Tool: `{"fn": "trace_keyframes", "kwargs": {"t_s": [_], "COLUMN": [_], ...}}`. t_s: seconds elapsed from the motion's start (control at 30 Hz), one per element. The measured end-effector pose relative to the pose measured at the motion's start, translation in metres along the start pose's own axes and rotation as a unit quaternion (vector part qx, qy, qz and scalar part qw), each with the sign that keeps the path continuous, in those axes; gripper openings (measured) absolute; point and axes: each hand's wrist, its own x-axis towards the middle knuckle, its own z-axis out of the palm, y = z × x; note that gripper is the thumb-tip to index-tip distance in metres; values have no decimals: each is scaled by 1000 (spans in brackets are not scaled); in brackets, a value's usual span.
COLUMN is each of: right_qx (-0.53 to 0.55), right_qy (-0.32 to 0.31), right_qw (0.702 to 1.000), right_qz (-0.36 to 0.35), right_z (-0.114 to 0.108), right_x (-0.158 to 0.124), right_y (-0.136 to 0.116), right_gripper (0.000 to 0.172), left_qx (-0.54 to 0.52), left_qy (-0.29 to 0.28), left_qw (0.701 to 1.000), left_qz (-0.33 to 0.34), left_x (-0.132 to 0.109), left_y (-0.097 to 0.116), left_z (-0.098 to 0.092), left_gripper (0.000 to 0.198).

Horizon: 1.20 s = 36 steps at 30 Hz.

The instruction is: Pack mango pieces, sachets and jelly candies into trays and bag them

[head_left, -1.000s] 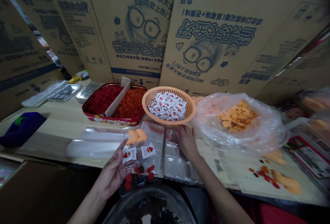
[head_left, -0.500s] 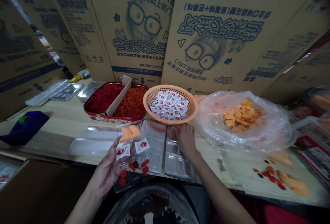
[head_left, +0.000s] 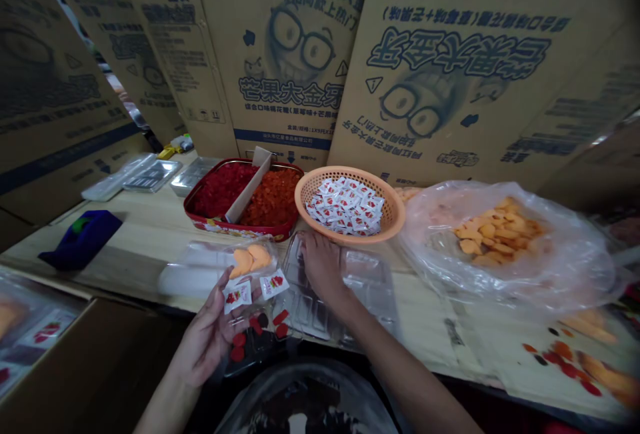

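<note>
My left hand (head_left: 205, 334) holds a clear plastic tray from its left side. In that tray lie orange candy pieces (head_left: 251, 259), two white sachets with red print (head_left: 237, 296), and several red pieces with a dark one (head_left: 281, 318). My right hand (head_left: 323, 264) reaches over the far end of a clear compartment tray (head_left: 303, 301), its fingers bent down at the rim; whether they grip it is unclear. A second clear tray (head_left: 370, 281) lies to its right. Just beyond is an orange basket (head_left: 399, 211) full of white sachets.
A red divided tin (head_left: 240, 229) holds red and orange pieces. At right are a plastic bag (head_left: 430, 221) of orange pieces and loose candies (head_left: 565, 361). A blue tape dispenser (head_left: 83, 241) sits left, and cardboard boxes (head_left: 450, 87) stand behind.
My right hand has moved left, from the right-hand clear tray to the one beside my left hand. The surroundings have shifted right in view, while my left hand still holds its filled tray.
</note>
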Motion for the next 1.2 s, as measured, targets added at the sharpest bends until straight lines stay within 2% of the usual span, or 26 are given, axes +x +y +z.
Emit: {"fn": "trace_keyframes", "kwargs": {"t_s": [0.13, 0.3, 0.53, 0.7, 0.93, 1.2], "right_qx": [-39, -55, -70, -73, -54, -37], "right_qy": [5, 0, -14, 3, 8, 22], "right_qw": [999, 998, 997, 997, 997, 998], "right_qz": [6, -13, -13, 22, 53, 49], "right_z": [31, 47, 46, 49, 54, 56], "right_x": [14, 15, 22, 23, 21, 20], "right_y": [-10, -18, -19, -17, -7, -2], "right_gripper": [31, 31, 27, 31, 28, 30], "left_qx": [-7, -9, -34, -42, -33, -21], "left_qy": [-3, 22, 30, 29, 31, 36], "left_qw": [1000, 1000, 999, 999, 999, 999], "left_qz": [-2, 3, 9, 16, 24, 26], "left_x": [-5, -7, -4, -5, -5, -5], "left_y": [1, 3, 6, 6, 3, 2], "left_z": [-1, -7, -12, -12, -16, -18], "left_gripper": [61, 59, 59, 58, 57, 56]}}
